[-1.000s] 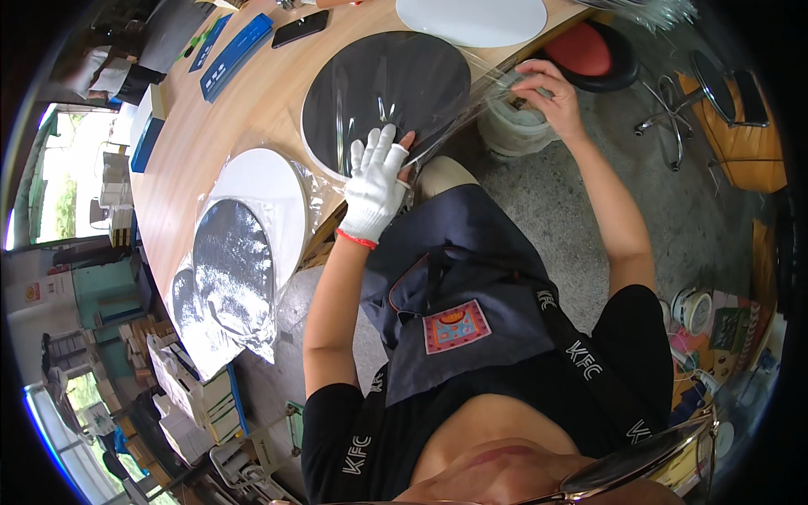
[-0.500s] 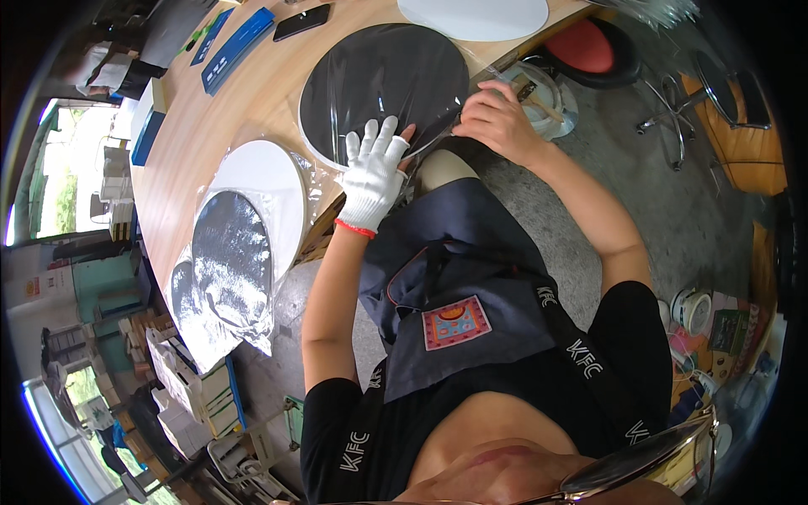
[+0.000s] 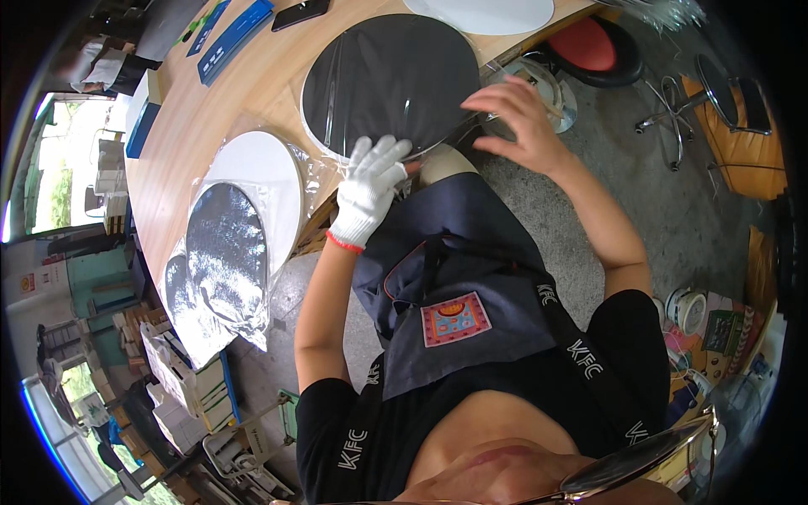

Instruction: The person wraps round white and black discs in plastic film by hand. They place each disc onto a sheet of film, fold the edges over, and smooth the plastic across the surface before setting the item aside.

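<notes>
A large black disc (image 3: 391, 80) with a thin white rim lies on the wooden table under clear plastic film. My left hand (image 3: 370, 189), in a white knitted glove with a red cuff, rests its outstretched fingers at the disc's near edge; the thumb tip is bare. My right hand (image 3: 526, 126) is bare and hovers just off the disc's right side, fingers apart and holding nothing. To the left of the gloved hand, film-wrapped discs overlap: a white disc (image 3: 282, 181) and a shiny black disc (image 3: 227, 231) that overhangs the table edge.
On the table (image 3: 177, 168) are blue boxes (image 3: 236, 40), a phone (image 3: 300, 13) and another white disc (image 3: 492, 13). A clear bin (image 3: 555, 93) and a red-seated stool (image 3: 582, 46) stand at the right. A person (image 3: 109, 67) is at far left.
My right hand has lifted away from the disc's edge and its fingers have spread. The left hand has slid slightly back toward me. The disc sits slightly farther right in view.
</notes>
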Action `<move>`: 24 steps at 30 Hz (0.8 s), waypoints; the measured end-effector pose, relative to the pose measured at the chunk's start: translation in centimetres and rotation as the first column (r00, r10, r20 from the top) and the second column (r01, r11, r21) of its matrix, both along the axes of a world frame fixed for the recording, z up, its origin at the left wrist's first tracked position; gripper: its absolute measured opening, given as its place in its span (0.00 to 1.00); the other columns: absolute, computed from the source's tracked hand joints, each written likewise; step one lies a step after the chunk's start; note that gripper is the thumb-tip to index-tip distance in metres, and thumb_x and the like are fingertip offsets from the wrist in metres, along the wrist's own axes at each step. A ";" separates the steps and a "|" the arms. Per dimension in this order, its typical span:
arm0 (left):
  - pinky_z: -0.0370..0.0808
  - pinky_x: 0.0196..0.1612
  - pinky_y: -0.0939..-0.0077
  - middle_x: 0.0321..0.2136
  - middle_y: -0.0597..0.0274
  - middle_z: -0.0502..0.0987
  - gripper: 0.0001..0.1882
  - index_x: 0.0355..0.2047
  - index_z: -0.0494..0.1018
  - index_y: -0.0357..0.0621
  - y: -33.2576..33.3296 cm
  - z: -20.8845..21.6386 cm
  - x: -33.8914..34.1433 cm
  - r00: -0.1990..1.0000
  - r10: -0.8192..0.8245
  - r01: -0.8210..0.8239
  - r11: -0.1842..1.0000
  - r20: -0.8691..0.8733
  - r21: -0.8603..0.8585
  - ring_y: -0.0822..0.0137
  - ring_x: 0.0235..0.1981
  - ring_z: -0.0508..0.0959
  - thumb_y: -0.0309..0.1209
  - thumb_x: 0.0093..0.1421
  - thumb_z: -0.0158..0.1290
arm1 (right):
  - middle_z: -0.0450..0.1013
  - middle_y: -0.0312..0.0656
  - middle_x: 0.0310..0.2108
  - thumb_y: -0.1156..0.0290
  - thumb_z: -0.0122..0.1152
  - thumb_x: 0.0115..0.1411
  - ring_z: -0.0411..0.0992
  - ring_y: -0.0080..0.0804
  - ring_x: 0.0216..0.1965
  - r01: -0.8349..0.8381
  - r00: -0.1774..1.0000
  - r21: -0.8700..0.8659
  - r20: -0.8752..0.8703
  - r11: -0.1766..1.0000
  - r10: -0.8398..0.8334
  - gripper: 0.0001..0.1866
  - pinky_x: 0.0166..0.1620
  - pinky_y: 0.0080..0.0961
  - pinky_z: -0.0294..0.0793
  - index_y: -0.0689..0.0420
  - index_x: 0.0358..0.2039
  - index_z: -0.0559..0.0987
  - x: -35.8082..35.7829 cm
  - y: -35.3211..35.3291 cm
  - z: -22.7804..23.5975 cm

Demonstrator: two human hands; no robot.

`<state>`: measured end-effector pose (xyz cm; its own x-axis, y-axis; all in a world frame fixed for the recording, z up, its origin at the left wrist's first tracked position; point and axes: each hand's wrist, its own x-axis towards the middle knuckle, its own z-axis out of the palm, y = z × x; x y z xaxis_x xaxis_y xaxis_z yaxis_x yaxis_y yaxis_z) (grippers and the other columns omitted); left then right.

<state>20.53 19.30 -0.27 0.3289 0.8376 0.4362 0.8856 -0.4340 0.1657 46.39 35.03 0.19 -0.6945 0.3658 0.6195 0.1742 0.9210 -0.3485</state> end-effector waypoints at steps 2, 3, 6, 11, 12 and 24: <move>0.73 0.49 0.62 0.43 0.59 0.80 0.24 0.40 0.80 0.50 -1.9 1.1 0.0 0.982 0.043 -0.002 0.976 0.182 -0.219 0.56 0.44 0.78 0.21 0.38 0.53 | 0.69 0.37 0.53 0.58 0.73 0.48 0.65 0.36 0.57 -0.061 0.982 0.025 0.181 0.998 0.055 0.35 0.66 0.41 0.53 0.46 0.57 0.72 -0.3 -0.1 -0.2; 0.75 0.45 0.65 0.41 0.60 0.80 0.24 0.40 0.80 0.50 -3.0 1.5 -0.1 0.960 0.084 0.007 0.946 0.266 -0.324 0.56 0.41 0.79 0.20 0.38 0.53 | 0.68 0.37 0.54 0.59 0.72 0.47 0.64 0.35 0.58 -0.059 0.969 0.056 0.241 0.997 0.044 0.36 0.66 0.41 0.54 0.46 0.58 0.71 -0.4 -0.2 -0.7; 0.77 0.43 0.65 0.42 0.61 0.80 0.22 0.42 0.80 0.50 -4.7 0.9 -1.9 0.988 0.144 -0.145 0.989 0.055 0.016 0.57 0.40 0.80 0.22 0.43 0.55 | 0.67 0.35 0.54 0.66 0.71 0.47 0.65 0.32 0.56 -0.029 0.940 0.179 0.338 0.983 -0.034 0.36 0.63 0.38 0.58 0.43 0.59 0.70 -0.7 0.0 -2.3; 0.68 0.59 0.54 0.55 0.61 0.72 0.22 0.46 0.79 0.55 -4.6 -1.1 -2.7 0.924 0.281 -0.238 0.954 -0.261 0.182 0.53 0.54 0.72 0.25 0.49 0.55 | 0.71 0.31 0.47 0.67 0.67 0.51 0.69 0.29 0.49 0.020 0.964 0.243 0.252 0.970 -0.083 0.24 0.54 0.31 0.65 0.45 0.51 0.77 -0.4 2.3 -3.6; 0.69 0.58 0.55 0.52 0.62 0.73 0.21 0.45 0.79 0.55 -4.5 -1.4 -2.5 0.961 0.208 -0.182 0.972 -0.183 0.147 0.55 0.54 0.73 0.26 0.48 0.55 | 0.72 0.31 0.46 0.67 0.67 0.51 0.69 0.29 0.48 0.022 0.969 0.234 0.233 0.972 -0.078 0.22 0.53 0.30 0.66 0.45 0.50 0.78 -0.3 2.7 -3.7; 0.71 0.53 0.56 0.44 0.63 0.79 0.22 0.38 0.80 0.47 -4.7 -2.8 -1.3 0.972 0.232 -0.237 0.951 0.047 0.200 0.56 0.47 0.77 0.23 0.37 0.65 | 0.72 0.30 0.32 0.61 0.70 0.49 0.70 0.29 0.41 -0.149 0.978 0.063 0.156 0.987 0.138 0.11 0.55 0.33 0.61 0.50 0.32 0.82 -3.5 -2.0 -3.1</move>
